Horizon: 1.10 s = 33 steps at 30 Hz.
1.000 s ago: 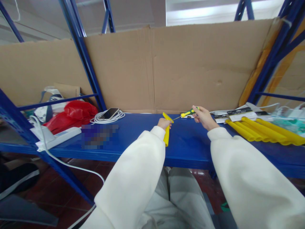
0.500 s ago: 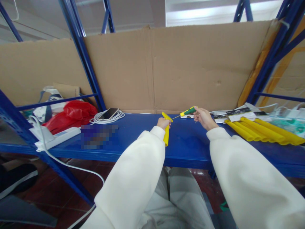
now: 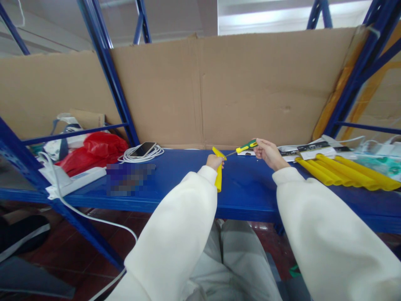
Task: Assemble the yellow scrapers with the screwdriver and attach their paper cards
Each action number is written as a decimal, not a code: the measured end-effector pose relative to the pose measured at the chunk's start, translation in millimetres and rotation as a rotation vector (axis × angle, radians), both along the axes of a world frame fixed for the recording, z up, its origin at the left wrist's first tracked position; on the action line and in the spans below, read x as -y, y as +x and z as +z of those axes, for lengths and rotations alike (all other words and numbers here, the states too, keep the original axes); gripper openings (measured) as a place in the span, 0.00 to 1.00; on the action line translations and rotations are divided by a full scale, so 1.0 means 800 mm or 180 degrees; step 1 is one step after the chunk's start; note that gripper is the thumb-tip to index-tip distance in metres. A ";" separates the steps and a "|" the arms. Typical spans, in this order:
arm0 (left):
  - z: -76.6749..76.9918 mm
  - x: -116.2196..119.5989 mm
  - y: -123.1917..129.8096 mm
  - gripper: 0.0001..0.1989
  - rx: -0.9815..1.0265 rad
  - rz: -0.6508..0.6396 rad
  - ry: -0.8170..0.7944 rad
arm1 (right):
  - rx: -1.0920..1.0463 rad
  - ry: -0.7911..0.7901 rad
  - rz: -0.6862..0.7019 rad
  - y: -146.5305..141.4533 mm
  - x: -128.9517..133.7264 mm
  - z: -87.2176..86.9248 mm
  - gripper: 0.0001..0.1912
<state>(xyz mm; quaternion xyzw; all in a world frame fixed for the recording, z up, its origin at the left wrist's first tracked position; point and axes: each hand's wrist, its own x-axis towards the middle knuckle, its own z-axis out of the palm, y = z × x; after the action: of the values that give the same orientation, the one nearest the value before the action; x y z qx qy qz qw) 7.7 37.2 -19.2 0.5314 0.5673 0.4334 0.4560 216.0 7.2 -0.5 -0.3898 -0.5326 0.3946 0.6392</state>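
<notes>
My left hand (image 3: 214, 161) is closed around a yellow tube-like piece (image 3: 218, 182), which stands tilted over the blue shelf. In my right hand (image 3: 266, 153) is a screwdriver (image 3: 247, 146) with a green and yellow handle, gripped at its rear end by the fingers. Its thin metal shaft points left and reaches the side of the yellow piece beside my left fingers. The exact spot where the tip meets it is too small to make out. Several more yellow tube-like pieces (image 3: 347, 172) lie side by side to the right of my right forearm.
On the blue shelf (image 3: 184, 179), a phone (image 3: 144, 149) rests on a coiled white cable (image 3: 125, 156). Further left are a red plastic bag (image 3: 97, 150) and a white power strip (image 3: 78, 180). A cardboard panel (image 3: 250, 88) closes the back; blue posts (image 3: 115, 83) frame it.
The screwdriver's handle has turned slightly about its length, showing more yellow, and my right fingers have shifted on it. My left hand and the yellow piece stay where they were.
</notes>
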 end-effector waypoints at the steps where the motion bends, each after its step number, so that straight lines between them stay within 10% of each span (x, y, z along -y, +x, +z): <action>1: -0.001 -0.001 0.000 0.04 -0.0006 0.0008 -0.0009 | -0.0042 -0.0014 0.0076 0.000 0.000 0.001 0.18; 11: 0.006 0.007 0.000 0.05 -0.0030 -0.0060 -0.0012 | 0.0078 -0.0049 -0.0399 -0.002 -0.004 -0.006 0.23; 25: 0.011 0.017 0.002 0.04 -0.0022 -0.0005 -0.0093 | 0.0050 -0.0070 0.0190 -0.007 0.007 0.005 0.20; 33: 0.009 0.016 0.003 0.05 -0.0021 -0.0038 -0.0028 | -0.0051 -0.0053 -0.0443 -0.007 -0.001 -0.001 0.23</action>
<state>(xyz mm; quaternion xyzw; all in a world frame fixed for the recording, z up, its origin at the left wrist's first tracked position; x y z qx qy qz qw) 10.1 24.6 -11.8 0.5342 0.5675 0.4265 0.4590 210.7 7.9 -1.6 -0.4281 -0.4958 0.3567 0.6661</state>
